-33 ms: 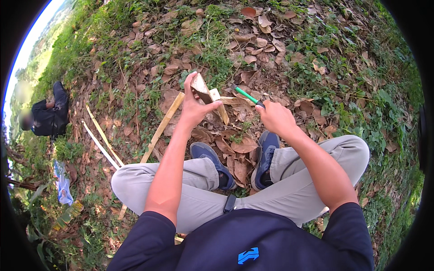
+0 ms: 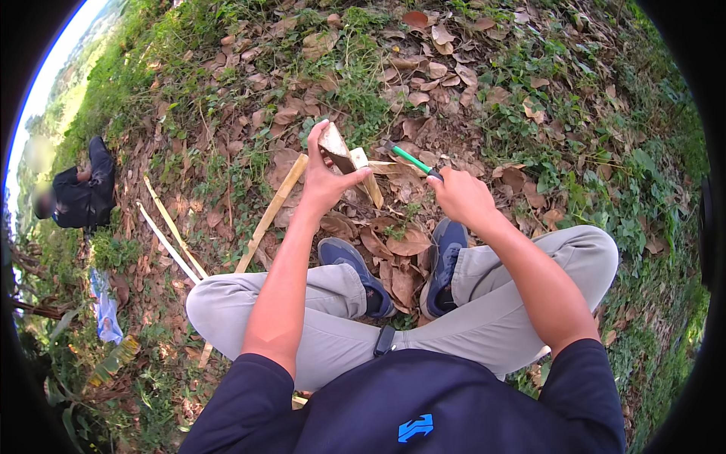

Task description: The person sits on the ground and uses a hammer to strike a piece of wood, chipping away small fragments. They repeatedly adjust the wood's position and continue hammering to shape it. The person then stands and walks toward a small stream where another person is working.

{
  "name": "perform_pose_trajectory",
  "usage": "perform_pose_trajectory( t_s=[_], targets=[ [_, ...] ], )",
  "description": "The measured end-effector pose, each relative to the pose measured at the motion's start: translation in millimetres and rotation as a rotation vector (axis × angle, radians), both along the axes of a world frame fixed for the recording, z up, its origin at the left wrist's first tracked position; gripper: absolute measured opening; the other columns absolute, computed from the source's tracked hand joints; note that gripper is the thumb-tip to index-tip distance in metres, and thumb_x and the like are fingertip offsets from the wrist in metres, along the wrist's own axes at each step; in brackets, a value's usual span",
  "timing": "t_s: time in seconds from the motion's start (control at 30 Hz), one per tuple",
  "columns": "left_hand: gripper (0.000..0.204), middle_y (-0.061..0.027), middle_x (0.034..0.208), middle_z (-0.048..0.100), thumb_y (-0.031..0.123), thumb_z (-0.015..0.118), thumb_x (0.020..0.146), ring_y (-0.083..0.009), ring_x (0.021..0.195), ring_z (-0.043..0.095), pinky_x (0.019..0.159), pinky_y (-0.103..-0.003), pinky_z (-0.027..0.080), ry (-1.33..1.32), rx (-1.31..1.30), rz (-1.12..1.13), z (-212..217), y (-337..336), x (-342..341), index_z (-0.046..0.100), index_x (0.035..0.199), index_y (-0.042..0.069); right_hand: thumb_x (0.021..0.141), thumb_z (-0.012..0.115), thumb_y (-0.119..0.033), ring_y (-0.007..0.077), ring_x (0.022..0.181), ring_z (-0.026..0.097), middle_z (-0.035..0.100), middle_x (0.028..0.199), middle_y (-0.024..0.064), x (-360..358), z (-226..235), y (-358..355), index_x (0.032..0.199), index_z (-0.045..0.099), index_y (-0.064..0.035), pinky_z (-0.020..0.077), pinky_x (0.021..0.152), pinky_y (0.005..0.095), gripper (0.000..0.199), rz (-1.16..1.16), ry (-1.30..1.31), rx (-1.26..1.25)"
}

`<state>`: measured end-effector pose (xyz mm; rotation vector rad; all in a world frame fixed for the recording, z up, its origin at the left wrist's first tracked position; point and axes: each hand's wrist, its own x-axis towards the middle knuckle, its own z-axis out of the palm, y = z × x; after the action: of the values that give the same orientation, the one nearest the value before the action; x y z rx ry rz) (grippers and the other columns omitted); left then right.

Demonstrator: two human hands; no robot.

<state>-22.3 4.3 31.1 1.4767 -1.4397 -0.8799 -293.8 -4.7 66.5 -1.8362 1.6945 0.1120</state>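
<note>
In front of my feet, my left hand (image 2: 327,180) is closed around a wooden board (image 2: 333,141) with a pale, worn face, fingers behind it and thumb across the near side. Against the board, by the thumb, leans a narrower wood strip (image 2: 373,192) with a whitish block-like end (image 2: 358,157). My right hand (image 2: 463,195) grips the black handle end of a hammer (image 2: 412,160). Its green shaft points up and left, and its small dark head is apart from the wood, just right of it. Finer detail of the head is too small to make out.
Long split wood strips (image 2: 274,213) lie on the leaf-strewn ground to the left, two thinner ones (image 2: 172,227) farther over. My blue shoes (image 2: 446,261) stand close below the hands. At far left sit a person in dark clothes (image 2: 85,193) and a blue plastic bag (image 2: 104,306).
</note>
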Motion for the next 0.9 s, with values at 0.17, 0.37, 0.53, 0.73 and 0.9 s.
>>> perform_pose_trajectory(
  t_s=[0.17,0.37,0.53,0.73,0.9],
  targets=[
    [0.113,-0.0126,0.143,0.042,0.013,0.093,0.063,-0.0239,0.121,0.054,0.096,-0.039,0.053,-0.027,0.010,0.102,8,4,-7,0.024,0.152,0.019,0.102,0.048,-0.044,0.0446,0.093,0.067,0.070,0.097,0.0242,0,5,-2,0.104,0.065,-0.0018,0.0509,0.081,0.0549,0.045,0.011,0.018,0.010],
    [0.115,-0.0147,0.137,0.044,0.012,0.090,0.068,-0.0237,0.118,0.055,0.095,-0.039,0.054,0.049,-0.131,0.190,34,-1,-8,0.017,0.156,0.019,0.103,0.047,-0.043,0.0428,0.094,0.068,0.071,0.098,0.0237,-5,6,-8,0.105,0.065,0.0000,0.0526,0.083,0.0533,0.047,-0.007,0.010,-0.034],
    [0.108,-0.0135,0.133,0.046,0.014,0.082,0.078,-0.0230,0.115,0.054,0.096,-0.038,0.050,0.261,-0.242,0.312,28,-7,19,0.010,0.159,0.013,0.102,0.048,-0.042,0.0419,0.097,0.069,0.071,0.102,0.0237,-11,12,-13,0.105,0.068,0.0008,0.0532,0.085,0.0517,0.047,-0.048,0.009,-0.015],
    [0.081,-0.0125,0.131,0.044,0.039,0.062,0.089,-0.0252,0.111,0.055,0.080,-0.048,0.056,0.382,-0.220,0.530,13,-11,44,0.018,0.154,0.019,0.101,0.052,-0.040,0.0408,0.102,0.069,0.072,0.106,0.0229,-34,15,-32,0.107,0.071,0.0003,0.0530,0.089,0.0504,0.045,-0.118,0.111,0.008],
    [0.063,-0.0086,0.129,0.051,0.059,0.044,0.089,-0.0262,0.117,0.053,0.092,-0.051,0.045,0.639,-0.036,0.809,18,-11,40,0.043,0.134,0.015,0.101,0.052,-0.042,0.0398,0.103,0.069,0.072,0.108,0.0220,-55,42,-41,0.108,0.072,-0.0006,0.0531,0.090,0.0495,0.047,-0.085,0.219,-0.014]
  ],
)
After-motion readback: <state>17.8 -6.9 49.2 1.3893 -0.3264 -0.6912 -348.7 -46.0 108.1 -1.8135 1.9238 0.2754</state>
